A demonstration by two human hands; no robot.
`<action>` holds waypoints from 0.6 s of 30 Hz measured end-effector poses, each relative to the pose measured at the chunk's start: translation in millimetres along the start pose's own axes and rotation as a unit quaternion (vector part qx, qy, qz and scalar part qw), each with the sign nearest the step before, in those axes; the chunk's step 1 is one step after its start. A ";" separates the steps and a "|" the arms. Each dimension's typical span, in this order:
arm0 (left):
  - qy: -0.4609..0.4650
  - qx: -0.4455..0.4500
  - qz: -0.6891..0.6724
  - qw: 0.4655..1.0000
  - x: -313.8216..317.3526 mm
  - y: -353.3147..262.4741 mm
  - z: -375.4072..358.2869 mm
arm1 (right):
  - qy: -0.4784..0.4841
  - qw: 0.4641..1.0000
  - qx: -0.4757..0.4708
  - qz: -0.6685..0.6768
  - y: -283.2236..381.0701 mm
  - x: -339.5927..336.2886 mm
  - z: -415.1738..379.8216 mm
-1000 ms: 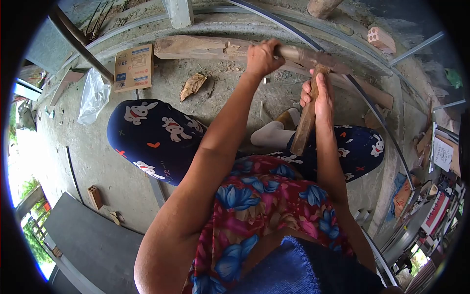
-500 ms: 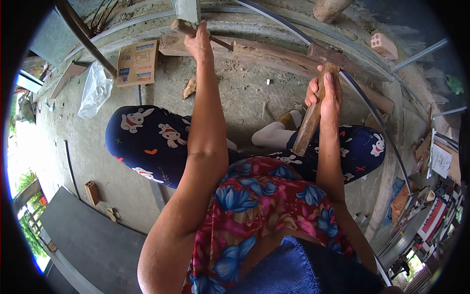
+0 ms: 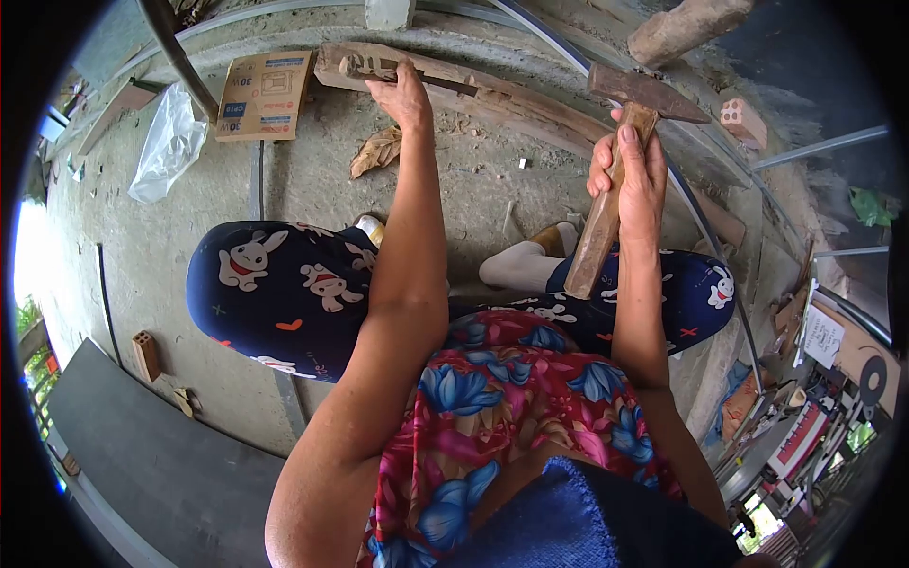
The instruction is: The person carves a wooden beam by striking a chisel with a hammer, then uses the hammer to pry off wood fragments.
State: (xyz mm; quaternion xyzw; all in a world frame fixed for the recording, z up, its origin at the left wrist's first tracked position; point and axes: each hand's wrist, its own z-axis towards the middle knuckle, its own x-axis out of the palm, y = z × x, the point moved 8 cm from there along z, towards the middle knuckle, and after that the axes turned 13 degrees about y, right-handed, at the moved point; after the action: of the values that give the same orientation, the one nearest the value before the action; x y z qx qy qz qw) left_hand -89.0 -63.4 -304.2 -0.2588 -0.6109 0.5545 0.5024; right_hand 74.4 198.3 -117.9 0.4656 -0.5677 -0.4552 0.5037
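Observation:
My left hand (image 3: 405, 97) is closed around a chisel with a wooden handle (image 3: 352, 65), held low over a long wooden beam (image 3: 525, 111). The chisel's dark blade points right, along the beam's upper face. In my right hand (image 3: 636, 180) is a hammer (image 3: 595, 241), gripped around its wooden handle. Its rusty head is up beyond my fingers, to the right of the chisel and over the beam's right part in this view. The handle's lower end hangs above my right leg.
A flattened cardboard piece (image 3: 264, 97) and a clear plastic bag (image 3: 170, 147) lie at the left. A dry leaf (image 3: 377, 151) rests before the beam. Bricks (image 3: 744, 123), a log (image 3: 686, 30) and metal bars stand around. A dark board (image 3: 161, 464) lies lower left.
The hammer has tilted and risen, so its head shows higher up. My left hand has shifted slightly down and right, with the chisel now lying flatter along the beam. The view has shifted a little.

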 end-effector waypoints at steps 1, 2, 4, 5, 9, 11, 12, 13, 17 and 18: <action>-0.010 0.006 0.000 1.000 -1.2 1.4 -1.1 | 0.007 1.000 0.004 -0.003 1.0 5.4 4.6; -0.019 0.011 0.001 1.000 -1.5 3.1 -2.8 | 0.012 1.000 0.008 -0.006 1.8 10.4 9.0; -0.027 -0.002 0.019 0.999 0.6 5.1 -5.3 | 0.025 0.999 0.011 -0.025 1.4 19.5 22.3; -0.027 -0.016 0.031 0.999 1.9 2.6 -9.1 | 0.033 0.999 0.009 -0.037 4.9 24.2 24.9; -0.047 -0.030 0.109 0.992 5.2 -14.3 -17.7 | 0.070 0.996 -0.016 -0.053 17.0 40.6 37.6; -0.058 -0.028 0.098 0.993 4.3 -4.6 -16.1 | 0.084 0.994 -0.022 -0.071 18.7 47.0 48.9; -0.060 -0.031 0.109 0.992 5.5 -7.3 -18.3 | 0.093 0.991 -0.021 -0.090 22.3 50.6 52.2; -0.062 -0.033 0.121 0.990 6.5 -9.5 -20.4 | 0.103 0.989 -0.022 -0.108 25.1 54.0 57.0; -0.071 -0.029 0.104 0.992 7.4 -12.8 -27.8 | 0.150 0.969 -0.018 -0.196 30.6 70.7 79.1; -0.075 -0.029 0.098 0.992 5.0 -6.4 -26.5 | 0.163 0.962 -0.014 -0.220 27.5 76.5 88.6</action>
State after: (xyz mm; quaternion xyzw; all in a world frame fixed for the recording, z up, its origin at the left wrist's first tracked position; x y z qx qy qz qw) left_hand -65.4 -49.6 -299.7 -0.2894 -0.6345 0.6011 0.3903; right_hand -20.3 131.3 -86.4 0.6396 -0.3555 -0.4804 0.4834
